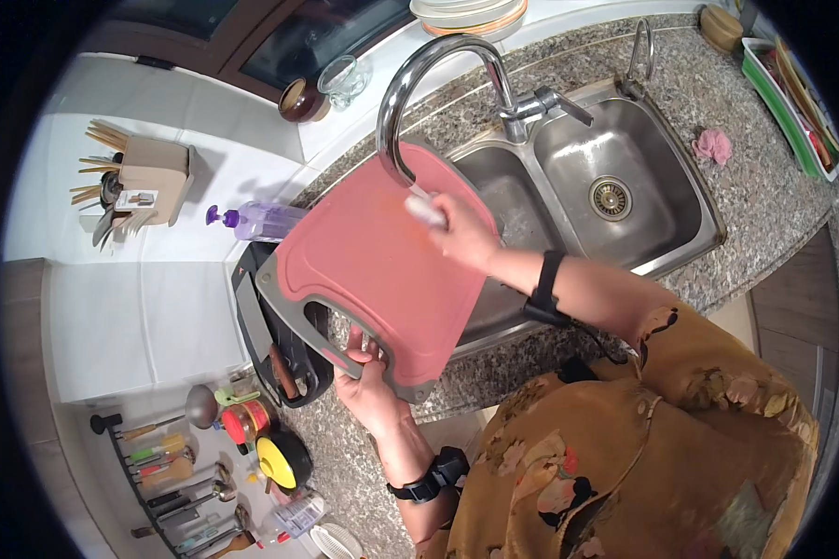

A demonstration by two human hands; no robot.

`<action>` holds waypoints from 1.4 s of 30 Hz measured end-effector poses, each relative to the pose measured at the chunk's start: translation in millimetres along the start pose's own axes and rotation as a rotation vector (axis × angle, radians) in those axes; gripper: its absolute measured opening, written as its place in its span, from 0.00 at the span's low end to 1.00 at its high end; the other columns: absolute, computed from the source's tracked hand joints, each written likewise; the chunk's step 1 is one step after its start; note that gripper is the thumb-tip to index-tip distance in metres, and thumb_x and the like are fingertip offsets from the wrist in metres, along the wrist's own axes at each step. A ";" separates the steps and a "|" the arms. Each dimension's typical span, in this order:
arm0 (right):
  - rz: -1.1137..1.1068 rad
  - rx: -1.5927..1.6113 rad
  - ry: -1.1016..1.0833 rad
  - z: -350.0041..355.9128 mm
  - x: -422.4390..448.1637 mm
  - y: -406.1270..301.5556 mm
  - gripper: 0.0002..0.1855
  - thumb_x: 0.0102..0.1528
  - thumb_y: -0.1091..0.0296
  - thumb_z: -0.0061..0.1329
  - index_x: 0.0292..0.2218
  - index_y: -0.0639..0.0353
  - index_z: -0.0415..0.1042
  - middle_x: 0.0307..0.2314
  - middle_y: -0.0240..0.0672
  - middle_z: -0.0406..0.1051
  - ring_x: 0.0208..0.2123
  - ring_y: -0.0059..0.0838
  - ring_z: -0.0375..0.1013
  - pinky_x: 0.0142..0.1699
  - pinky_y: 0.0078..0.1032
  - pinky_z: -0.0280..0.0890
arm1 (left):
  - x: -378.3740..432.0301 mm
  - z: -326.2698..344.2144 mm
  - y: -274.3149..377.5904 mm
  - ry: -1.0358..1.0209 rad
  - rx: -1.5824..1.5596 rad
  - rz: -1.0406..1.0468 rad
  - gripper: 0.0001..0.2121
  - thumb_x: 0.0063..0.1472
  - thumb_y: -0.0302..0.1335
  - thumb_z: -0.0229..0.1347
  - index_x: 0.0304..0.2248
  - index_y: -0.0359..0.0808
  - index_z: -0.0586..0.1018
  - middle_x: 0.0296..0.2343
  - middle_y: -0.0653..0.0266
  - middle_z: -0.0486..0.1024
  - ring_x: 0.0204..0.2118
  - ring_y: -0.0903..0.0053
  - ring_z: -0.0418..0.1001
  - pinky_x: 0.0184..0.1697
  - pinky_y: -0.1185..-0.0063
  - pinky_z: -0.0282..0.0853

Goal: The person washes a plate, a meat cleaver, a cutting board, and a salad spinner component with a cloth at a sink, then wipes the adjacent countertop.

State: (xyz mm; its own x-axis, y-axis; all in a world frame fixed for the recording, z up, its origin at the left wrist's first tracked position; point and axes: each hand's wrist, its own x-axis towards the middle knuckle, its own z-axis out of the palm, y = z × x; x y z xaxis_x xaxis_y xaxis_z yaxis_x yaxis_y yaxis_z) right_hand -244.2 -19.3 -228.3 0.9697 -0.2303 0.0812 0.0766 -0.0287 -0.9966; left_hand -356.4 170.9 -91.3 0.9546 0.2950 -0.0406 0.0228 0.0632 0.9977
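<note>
A pink cutting board (370, 244) with a grey rim slants over the left sink basin (514, 192), hiding much of it. My left hand (372, 395) grips the board by its grey handle, fingers through the slot. Beneath the spout of the chrome faucet (391, 105), my right hand (465, 236) pinches a small white thing (425, 211) at the board's face. Motion blurs that thing, so I cannot tell what it is.
The right sink basin (619, 182) has a round drain. Left of the board are a purple pump bottle (269, 220) and a black rack (280, 349) holding a cleaver (255, 304). A pink scrunched item (713, 145) lies on the granite counter (755, 209). Utensils (189, 489) hang at lower left.
</note>
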 end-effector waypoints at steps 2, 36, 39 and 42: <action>-0.272 -0.041 0.021 18.4 -26.5 -22.4 0.22 0.47 0.78 0.49 0.46 0.59 0.62 0.38 0.42 0.64 0.39 0.35 0.68 0.41 0.28 0.66 | -2.0 -0.3 1.7 -0.008 0.007 0.008 0.12 0.46 0.08 0.39 0.23 0.36 0.66 0.47 0.52 0.68 0.46 0.67 0.70 0.45 0.75 0.67; -0.226 0.153 0.118 35.1 -3.7 -39.1 0.20 0.52 0.73 0.50 0.48 0.55 0.70 0.37 0.36 0.67 0.38 0.25 0.69 0.40 0.20 0.66 | -6.1 -15.8 -12.4 -0.201 0.045 -0.138 0.11 0.47 0.08 0.42 0.25 0.33 0.70 0.48 0.47 0.68 0.52 0.57 0.66 0.51 0.68 0.65; -0.316 0.309 -0.037 43.5 -30.9 -82.2 0.18 0.50 0.75 0.50 0.44 0.54 0.71 0.36 0.38 0.65 0.40 0.36 0.68 0.44 0.27 0.66 | 0.4 -17.5 -17.4 -0.158 0.030 -0.157 0.11 0.46 0.08 0.42 0.24 0.34 0.70 0.48 0.49 0.69 0.51 0.58 0.68 0.48 0.72 0.67; -0.607 0.085 -0.051 41.9 -24.4 -77.7 0.19 0.50 0.75 0.52 0.45 0.53 0.71 0.38 0.36 0.64 0.40 0.33 0.68 0.42 0.24 0.67 | -1.0 -17.3 -16.1 -0.164 0.014 -0.148 0.11 0.45 0.08 0.42 0.24 0.34 0.70 0.47 0.50 0.69 0.49 0.60 0.69 0.46 0.74 0.67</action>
State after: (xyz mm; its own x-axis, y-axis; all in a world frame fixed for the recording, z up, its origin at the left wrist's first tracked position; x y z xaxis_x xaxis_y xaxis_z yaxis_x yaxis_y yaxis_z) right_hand -264.1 29.3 -153.2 0.7570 -0.1502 0.6359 0.6346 -0.0625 -0.7703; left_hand -362.9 186.0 -108.2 0.9761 0.1241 -0.1785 0.1693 0.0812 0.9822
